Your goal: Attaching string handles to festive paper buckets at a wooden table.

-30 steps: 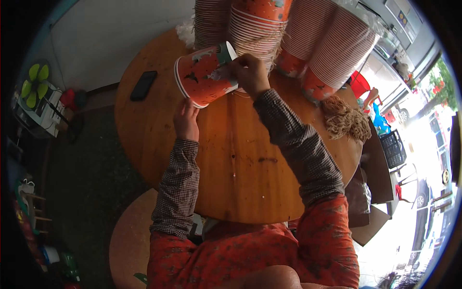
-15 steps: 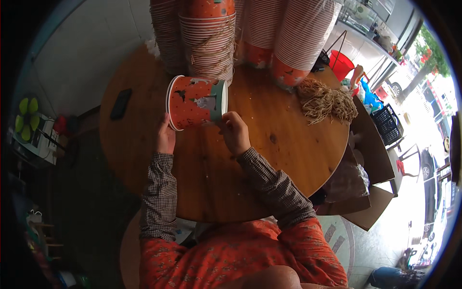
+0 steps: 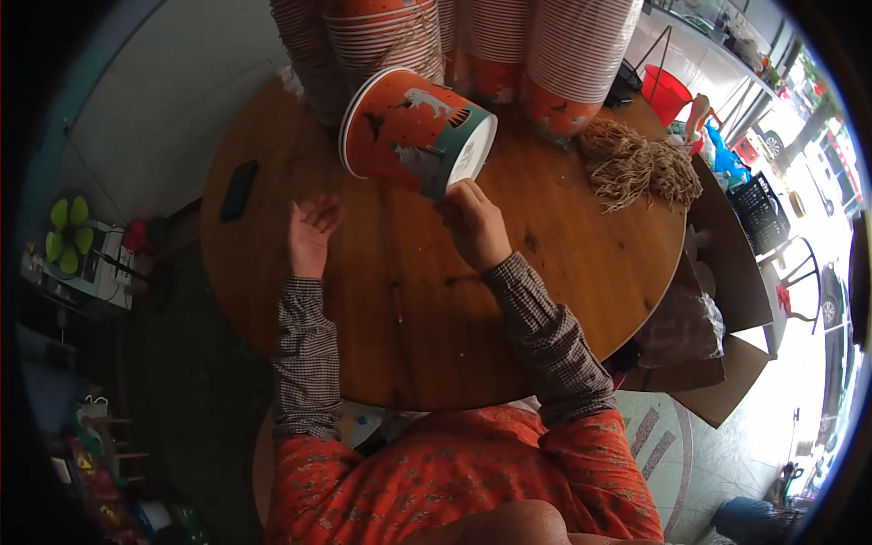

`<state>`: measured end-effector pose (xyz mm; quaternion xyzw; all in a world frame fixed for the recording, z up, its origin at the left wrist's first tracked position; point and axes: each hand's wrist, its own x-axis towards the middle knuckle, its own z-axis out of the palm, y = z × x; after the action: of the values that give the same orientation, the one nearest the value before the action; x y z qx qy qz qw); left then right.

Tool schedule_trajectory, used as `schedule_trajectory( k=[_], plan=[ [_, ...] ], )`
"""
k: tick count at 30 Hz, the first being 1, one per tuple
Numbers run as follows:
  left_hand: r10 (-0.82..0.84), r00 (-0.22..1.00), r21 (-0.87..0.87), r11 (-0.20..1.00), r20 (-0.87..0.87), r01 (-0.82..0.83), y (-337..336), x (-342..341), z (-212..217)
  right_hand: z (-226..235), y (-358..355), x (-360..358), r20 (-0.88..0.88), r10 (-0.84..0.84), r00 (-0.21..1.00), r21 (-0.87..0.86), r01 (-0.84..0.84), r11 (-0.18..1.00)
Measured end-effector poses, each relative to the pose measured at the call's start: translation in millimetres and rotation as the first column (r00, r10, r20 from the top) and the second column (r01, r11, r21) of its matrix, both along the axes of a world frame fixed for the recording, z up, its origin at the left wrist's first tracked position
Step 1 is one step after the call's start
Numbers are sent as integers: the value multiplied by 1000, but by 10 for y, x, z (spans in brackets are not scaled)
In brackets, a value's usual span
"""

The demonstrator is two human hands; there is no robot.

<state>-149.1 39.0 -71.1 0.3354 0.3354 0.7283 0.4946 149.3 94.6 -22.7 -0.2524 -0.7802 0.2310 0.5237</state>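
Note:
An orange paper bucket with a green base band and a white bottom is held tilted above the middle of the table, its mouth toward the upper left. At that end its white rim looks doubled; I cannot tell whether a second bucket is nested inside. My right hand pinches the lower edge of the bucket's base. My left hand is open, palm up with fingers apart, below and left of the bucket without touching it. Behind the bucket stands a stack of similar buckets with straw-coloured strands around it.
Plastic-wrapped bucket stacks rise at the back of the round wooden table. A bundle of straw-coloured strands lies at the right, a dark phone at the left. An open cardboard box stands beyond the right edge.
My left hand has let go of the bucket and opened. My right hand has moved the bucket up and right, tilting it so that more of its white bottom shows.

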Motion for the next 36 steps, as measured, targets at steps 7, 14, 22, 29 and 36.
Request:
schedule_trajectory(
  k=[7,14,22,29,36],
  plan=[
    [55,998,-17,998,-22,-55,-93,157,58,-228,-111,-36,339,4,941,263,-98,960],
    [165,937,142,982,-308,-126,-229,353,-42,-121,-132,-74,-93,201,975,-290,-220,932],
    [95,633,209,972,-769,108,-277,562,239,-34,15,129,-364,60,929,-541,-264,798],
    [60,995,-35,997,-84,-63,-208,747,299,-171,-124,14,-135,30,990,-528,-98,844],
    [237,971,-17,971,-21,-237,-212,686,234,-192,-118,-10,-64,81,995,-435,-101,895]
  ],
)
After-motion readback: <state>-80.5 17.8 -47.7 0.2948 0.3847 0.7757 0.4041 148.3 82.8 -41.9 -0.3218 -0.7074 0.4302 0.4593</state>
